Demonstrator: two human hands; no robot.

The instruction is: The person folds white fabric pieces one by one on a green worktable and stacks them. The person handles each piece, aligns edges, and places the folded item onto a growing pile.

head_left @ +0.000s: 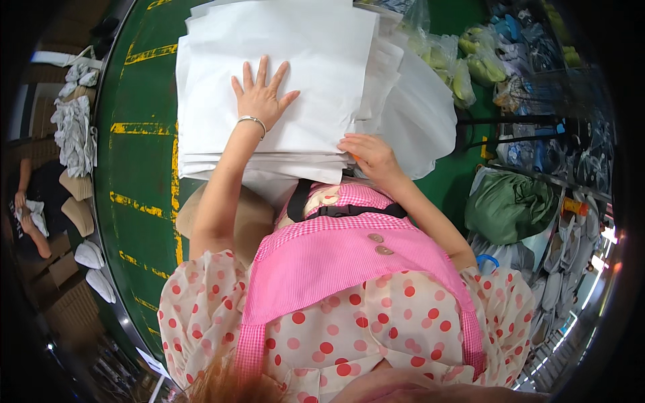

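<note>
A thick stack of large white sheets [316,60] lies in front of me, its layers uneven along the near and right edges. Flat on the top sheet rests my left hand [261,101], fingers spread, a silver bangle at the wrist. At the stack's near right corner is my right hand [368,156], fingers bent together. A small orange thing [355,158] shows under those fingers; the rest of it is hidden, so its kind cannot be made out. Whether the fingers also pinch a sheet edge is unclear.
Looser white sheets [420,107] droop at the stack's right. Beyond are clear bags with yellow-green contents [485,57] and a dark green bundle [512,205]. A yellow-marked green floor [144,154] lies left, then a bench edge with grey-white cloths [75,134] and a seated person [37,208].
</note>
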